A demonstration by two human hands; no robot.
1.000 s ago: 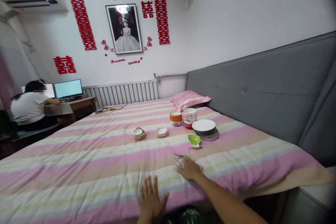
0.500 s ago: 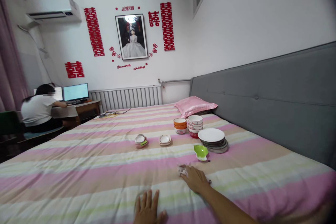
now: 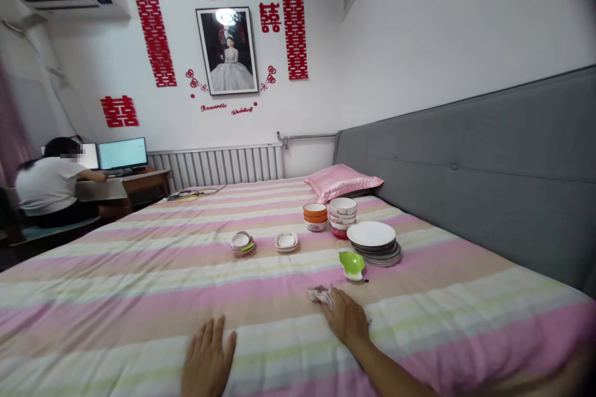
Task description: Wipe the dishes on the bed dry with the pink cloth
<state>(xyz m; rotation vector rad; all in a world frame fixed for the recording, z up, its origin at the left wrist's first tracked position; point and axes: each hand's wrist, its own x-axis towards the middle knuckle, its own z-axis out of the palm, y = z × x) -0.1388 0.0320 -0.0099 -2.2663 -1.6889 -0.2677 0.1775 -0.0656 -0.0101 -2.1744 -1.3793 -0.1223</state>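
While the left hand (image 3: 209, 356) lies spread, the right hand (image 3: 347, 316) grips a pale wad (image 3: 320, 295)

Where the striped bedspread (image 3: 139, 322) comes nearest, the left hand rests palm down, open and holding nothing, fingers pointing away and thumb toward the right hand. The right hand is closed over the wad, which pokes out crumpled past the fingertips onto the bedspread; whether it is cloth or paper I cannot tell.

Just beyond the right hand sits a green leaf-shaped dish (image 3: 351, 267), close in front of a stack of plates (image 3: 372, 234) topped by a white one. Behind these are two upright stacks of bowls side by side: an orange-topped stack (image 3: 315, 217) with a white patterned bowl at its base, and a mostly white stack (image 3: 343, 217) with a red bowl lowest. Farther left, well apart from the plates, are some squarish pale dishes (image 3: 286, 243), nested, and a small cluster of dishes (image 3: 243, 244) with a green edge showing.

Toward the far edge of the bed, a pink pillow (image 3: 342, 183) lies against the grey headboard (image 3: 465, 173). At far left a person in a white top (image 3: 51, 189) sits at a worktop (image 3: 146, 182) carrying monitors (image 3: 121, 154).
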